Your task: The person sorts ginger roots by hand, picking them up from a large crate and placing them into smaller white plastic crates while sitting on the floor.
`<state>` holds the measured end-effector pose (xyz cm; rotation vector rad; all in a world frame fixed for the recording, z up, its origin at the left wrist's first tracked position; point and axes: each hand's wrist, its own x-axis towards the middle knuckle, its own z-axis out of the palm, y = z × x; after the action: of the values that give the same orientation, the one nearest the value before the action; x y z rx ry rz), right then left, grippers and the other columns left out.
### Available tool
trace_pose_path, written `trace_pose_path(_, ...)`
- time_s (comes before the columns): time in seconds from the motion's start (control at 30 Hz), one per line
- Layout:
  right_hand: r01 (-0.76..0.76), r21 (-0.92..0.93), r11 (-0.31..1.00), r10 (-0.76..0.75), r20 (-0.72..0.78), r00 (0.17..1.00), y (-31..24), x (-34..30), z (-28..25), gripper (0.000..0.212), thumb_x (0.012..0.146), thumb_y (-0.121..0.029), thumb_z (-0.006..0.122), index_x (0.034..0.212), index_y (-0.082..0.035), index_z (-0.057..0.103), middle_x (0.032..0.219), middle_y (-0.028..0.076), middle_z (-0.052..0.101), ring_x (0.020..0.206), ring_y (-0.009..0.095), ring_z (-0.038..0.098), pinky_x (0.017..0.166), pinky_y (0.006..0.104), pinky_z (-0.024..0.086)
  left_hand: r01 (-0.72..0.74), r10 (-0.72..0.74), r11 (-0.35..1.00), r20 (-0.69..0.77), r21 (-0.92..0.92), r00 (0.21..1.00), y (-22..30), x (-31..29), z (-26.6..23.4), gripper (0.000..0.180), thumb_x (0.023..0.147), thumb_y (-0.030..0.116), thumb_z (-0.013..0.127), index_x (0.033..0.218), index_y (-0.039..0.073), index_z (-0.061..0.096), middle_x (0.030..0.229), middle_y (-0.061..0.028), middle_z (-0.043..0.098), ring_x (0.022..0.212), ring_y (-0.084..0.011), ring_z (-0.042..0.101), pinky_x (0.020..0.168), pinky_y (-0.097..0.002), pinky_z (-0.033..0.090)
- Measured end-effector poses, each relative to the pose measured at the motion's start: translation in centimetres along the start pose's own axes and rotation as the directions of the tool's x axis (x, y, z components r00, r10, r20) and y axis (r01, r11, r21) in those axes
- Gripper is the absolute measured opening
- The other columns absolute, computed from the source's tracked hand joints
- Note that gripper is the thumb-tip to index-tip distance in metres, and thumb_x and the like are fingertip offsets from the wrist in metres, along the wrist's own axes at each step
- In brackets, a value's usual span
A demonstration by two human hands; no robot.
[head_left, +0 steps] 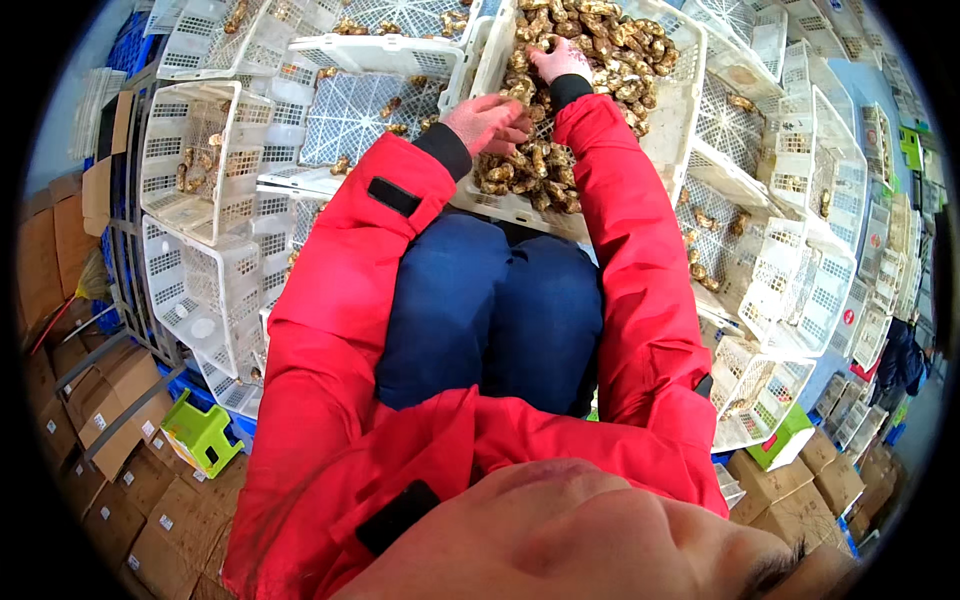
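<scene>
Brown-and-cream mushrooms point(628, 45) lie heaped in a white plastic crate point(683, 120) in front of my knees, with a smaller cluster at its near end. My right hand point(562, 62) reaches to the far part of the heap, its fingers curled down around a mushroom that they partly hide. Nearer and to the left, my left hand point(487, 124) hovers above the crate's left side. Its fingers stretch loosely rightward over the mushrooms, and nothing shows held in them.
White perforated crates surround me, several with a few mushrooms inside, such as the left crate point(190, 165) and the right crate point(715, 235). A green plastic stool point(203, 432) stands at lower left by cardboard boxes point(140, 510). More boxes point(790, 495) sit at lower right.
</scene>
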<state>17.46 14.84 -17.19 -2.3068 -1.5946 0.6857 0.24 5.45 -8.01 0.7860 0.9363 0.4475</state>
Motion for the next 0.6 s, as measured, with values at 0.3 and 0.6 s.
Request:
trace_pose_path(0.3, 0.145, 0.354, 0.924, -0.048, -0.267, 0.962, 0.7, -2.1, -1.3, 0.043, 0.066, -0.035, 0.063, 0.095, -0.006, 0.054, 0.084, 0.010, 0.060, 0.079, 0.022, 0.057, 0.070, 0.0337, 0.045, 0.021, -0.021, 1.000, -0.103, 0.001, 0.994, 0.5, 0.1, 0.4, 0.030, 0.084, 0.022, 0.045, 0.106, 0.001, 0.047, 0.097, -0.0109, 0.054, 0.080, -0.0169, 0.056, 0.067, -0.0284, 0.049)
trace_pose_path(0.6, 0.785, 0.148, 0.601, -0.587, -0.585, 0.560, -1.0, -17.5, -13.0, 0.043, 0.066, -0.005, 0.061, 0.106, -0.004, 0.049, 0.092, 0.013, 0.056, 0.085, 0.026, 0.054, 0.074, 0.0325, 0.043, -0.005, 0.027, 0.962, 0.076, -0.274, 0.997, 4.2, -1.8, 4.8, 0.055, 0.080, 0.043, 0.047, 0.114, 0.002, 0.036, 0.111, -0.0138, 0.045, 0.099, -0.0249, 0.049, 0.081, -0.0382, 0.042)
